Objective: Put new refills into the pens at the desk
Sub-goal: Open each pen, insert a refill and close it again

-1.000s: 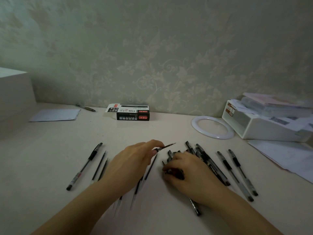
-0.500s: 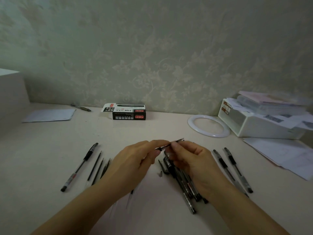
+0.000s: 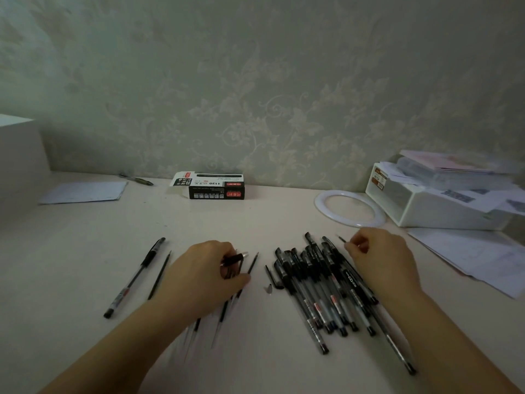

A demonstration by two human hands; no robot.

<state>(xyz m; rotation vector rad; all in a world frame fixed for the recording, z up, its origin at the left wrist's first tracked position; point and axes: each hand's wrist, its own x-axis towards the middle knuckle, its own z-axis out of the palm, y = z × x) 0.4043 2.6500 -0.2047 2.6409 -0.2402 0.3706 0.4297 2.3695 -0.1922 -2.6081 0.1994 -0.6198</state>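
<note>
Pen part: short black grip section with a silvery tip (image 3: pixel 234 258), clamped in the left hand (image 3: pixel 208 275); its tip pokes out past the fingers (image 3: pixel 227 268) toward the pile.
Refill in right hand: thin dark refill (image 3: pixel 341 239), pinched by the right hand (image 3: pixel 382 258); only its point shows, aimed up-left, away from the wrist.
Fingers, left: curled tight round the grip section.
Fingers, right: thumb and forefinger (image 3: pixel 353 245) closed together on the refill.
Gap: the two hands sit well apart, the heap of clear-barrelled black pens (image 3: pixel 318 280) between them.
Pile axis: barrels run from near the right fingers down toward the wrist side.
Spare refills: thin black sticks (image 3: pixel 251 264) just beside and under the left fingers, same slant.
Loose bits: small silvery tip piece (image 3: pixel 268 288) between left fingers and pile, on the pale worktop (image 3: pixel 85 251).
Judgement: next move likely needs the hands brought together, axes lined up end to end.
Nearer hand: right, to the pile.
</note>
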